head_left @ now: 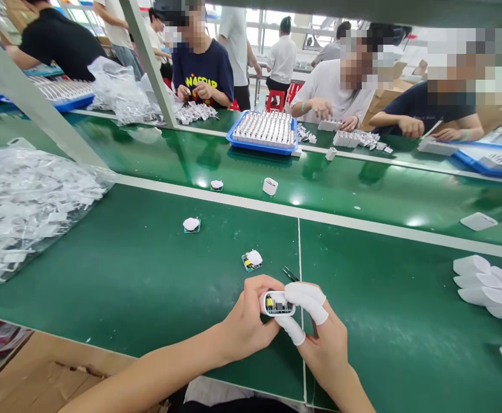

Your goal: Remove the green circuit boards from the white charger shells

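Between my two hands is a white oval plastic housing (264, 308) with a circuit board (279, 305) inside, its open end facing me. My left hand (251, 315) grips the housing's left side, fingers curled over the top and thumb below. My right hand (319, 321), with white finger cots on thumb and fingers, pinches the right side. Just beyond them lie black tweezers (290, 274), partly hidden by the right hand. A loose circuit board with a white pad (252, 260) rests on the green mat, and a similar board (191, 224) lies farther left.
A clear bag of small white parts (39, 212) fills the left side. White empty housings (487, 287) stand in rows at right. Across the green belt (362, 195) are one housing (270, 186), another board (217, 185) and a blue tray (263, 147). Several co-workers sit opposite.
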Demonstrator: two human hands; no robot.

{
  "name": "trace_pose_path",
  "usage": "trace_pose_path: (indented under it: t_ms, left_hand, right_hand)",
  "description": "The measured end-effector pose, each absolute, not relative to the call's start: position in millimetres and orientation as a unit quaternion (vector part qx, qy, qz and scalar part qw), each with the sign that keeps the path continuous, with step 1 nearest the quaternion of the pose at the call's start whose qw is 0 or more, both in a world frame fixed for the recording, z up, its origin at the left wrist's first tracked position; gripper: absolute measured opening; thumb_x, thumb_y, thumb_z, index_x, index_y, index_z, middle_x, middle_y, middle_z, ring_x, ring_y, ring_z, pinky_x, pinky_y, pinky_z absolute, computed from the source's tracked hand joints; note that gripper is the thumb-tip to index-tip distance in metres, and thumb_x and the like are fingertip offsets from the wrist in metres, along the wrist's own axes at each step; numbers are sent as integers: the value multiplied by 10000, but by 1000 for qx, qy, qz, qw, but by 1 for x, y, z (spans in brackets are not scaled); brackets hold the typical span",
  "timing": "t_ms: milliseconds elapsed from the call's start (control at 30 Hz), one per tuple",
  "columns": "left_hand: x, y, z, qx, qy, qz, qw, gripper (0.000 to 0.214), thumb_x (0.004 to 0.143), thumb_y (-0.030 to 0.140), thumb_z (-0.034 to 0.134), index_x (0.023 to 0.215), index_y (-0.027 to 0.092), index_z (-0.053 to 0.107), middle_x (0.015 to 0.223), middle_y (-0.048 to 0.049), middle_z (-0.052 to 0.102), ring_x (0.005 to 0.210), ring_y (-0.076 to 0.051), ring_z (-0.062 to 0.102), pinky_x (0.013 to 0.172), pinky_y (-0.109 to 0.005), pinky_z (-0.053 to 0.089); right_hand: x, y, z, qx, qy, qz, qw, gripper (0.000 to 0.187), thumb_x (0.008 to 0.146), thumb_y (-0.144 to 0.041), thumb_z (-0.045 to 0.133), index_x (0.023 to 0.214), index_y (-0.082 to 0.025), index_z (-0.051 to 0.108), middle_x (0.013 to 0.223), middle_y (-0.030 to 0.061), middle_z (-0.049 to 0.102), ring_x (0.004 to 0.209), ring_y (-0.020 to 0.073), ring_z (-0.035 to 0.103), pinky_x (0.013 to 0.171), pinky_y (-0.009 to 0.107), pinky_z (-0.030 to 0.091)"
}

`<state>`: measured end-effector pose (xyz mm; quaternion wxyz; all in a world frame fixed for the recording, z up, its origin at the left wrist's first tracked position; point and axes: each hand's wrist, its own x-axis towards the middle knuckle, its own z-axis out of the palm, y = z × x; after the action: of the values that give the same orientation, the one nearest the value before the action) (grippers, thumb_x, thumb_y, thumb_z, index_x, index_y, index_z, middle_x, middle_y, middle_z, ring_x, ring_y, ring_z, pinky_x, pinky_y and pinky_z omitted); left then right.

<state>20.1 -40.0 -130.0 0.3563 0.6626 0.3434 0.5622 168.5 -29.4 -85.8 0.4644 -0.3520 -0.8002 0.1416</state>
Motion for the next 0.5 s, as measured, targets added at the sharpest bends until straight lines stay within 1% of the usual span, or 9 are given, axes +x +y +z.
trace_pose_path:
  t_ms: [100, 233, 367, 500]
  left_hand:
    - [22, -40, -133, 655, 348, 561, 367, 526, 802, 52, 587, 1188, 261, 296, 1003, -41, 563, 748, -126, 639, 655, -263, 529]
    - [22, -41, -135, 647, 365, 559, 369, 522, 785, 73, 612, 1165, 262, 309, 1028, -50, 560, 833, -153, 639, 721, -292, 527]
    - [23, -40, -133, 647, 373, 546, 380, 481, 754, 64, 605, 1113, 249, 344, 913, -6, 562, 676, -104, 583, 595, -213, 462]
    - [24, -36, -129, 650, 373, 544, 378, 459, 730, 71, 583, 1076, 239, 333, 825, 25, 533, 606, -87, 533, 549, -191, 415]
  right_hand:
    - [170, -28, -90, -343, -805, 125, 468, 235, 935, -169, 569, 1166, -208, 578, 976, 85, 665, 893, 194, 665, 731, 325, 595]
    - [170, -27, -92, -319, -818, 101, 467, 234, 944, -134, 536, 1152, -215, 604, 970, 87, 651, 872, 190, 660, 694, 315, 589]
    - [171, -24, -92, -316, -828, 99, 452, 187, 942, -142, 533, 1106, -192, 606, 957, 90, 632, 873, 185, 650, 702, 298, 585]
    - [174, -22, -101, -323, -832, 71, 445, 189, 959, -187, 512, 1131, -172, 589, 1009, 107, 627, 918, 191, 660, 760, 289, 587]
